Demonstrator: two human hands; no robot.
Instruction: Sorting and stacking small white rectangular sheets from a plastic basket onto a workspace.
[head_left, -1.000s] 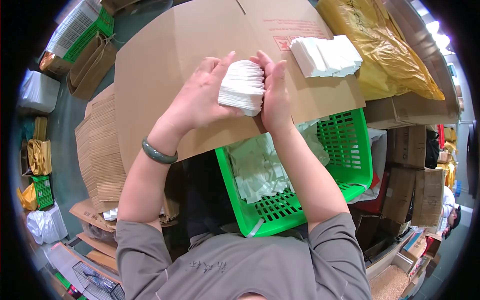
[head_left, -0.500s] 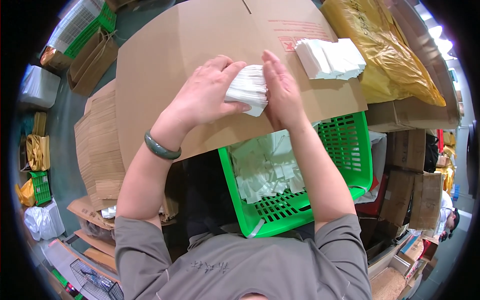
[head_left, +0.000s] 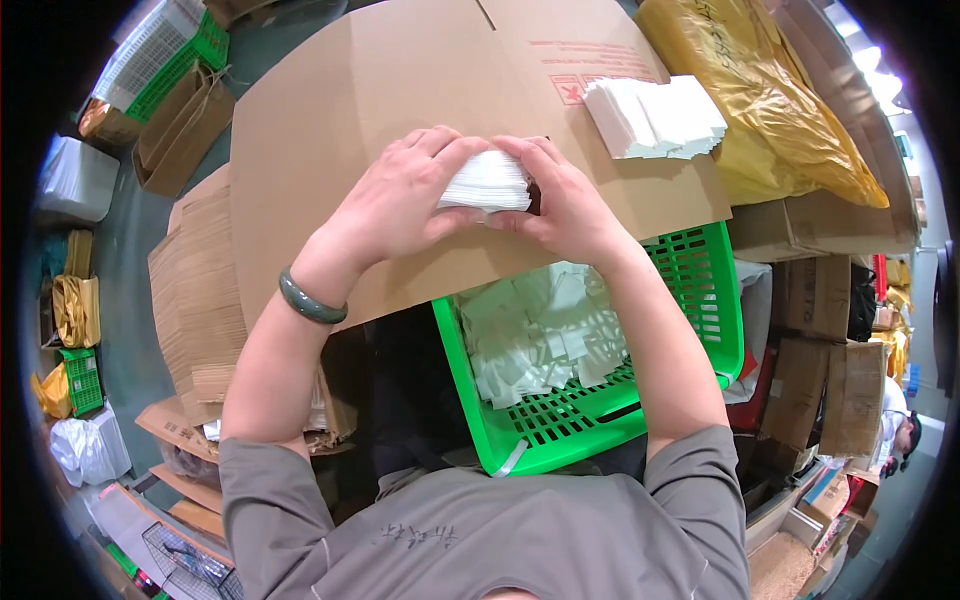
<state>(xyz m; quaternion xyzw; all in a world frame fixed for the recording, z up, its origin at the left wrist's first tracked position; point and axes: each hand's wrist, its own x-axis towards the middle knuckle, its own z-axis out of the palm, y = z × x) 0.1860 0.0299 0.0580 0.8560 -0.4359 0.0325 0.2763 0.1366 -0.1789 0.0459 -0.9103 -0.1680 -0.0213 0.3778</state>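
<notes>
Between my two hands, just above the cardboard sheet, is a stack of thin white paper pieces (head_left: 487, 182). My left hand (head_left: 405, 190) wraps its left side, thumb along the near edge and fingers over the far edge. My right hand (head_left: 562, 200) grips the right end in the same way, its thumb almost meeting the left one. Another white paper stack (head_left: 655, 118), fanned into parts, lies on the cardboard sheet (head_left: 320, 130) to the right. Below the sheet's near edge, a green plastic basket (head_left: 735, 300) holds many loose white paper pieces (head_left: 540, 330).
A yellow plastic bag (head_left: 770, 110) lies at the far right beside the sheet. Flattened cardboard (head_left: 200, 290) is stacked on the left. Cardboard boxes (head_left: 850, 400) stand at the right, and a person (head_left: 897, 430) is partly visible at the right rim.
My right hand has gone from flat against the stack's end to curled around it. The stack has turned so its edges lie more level.
</notes>
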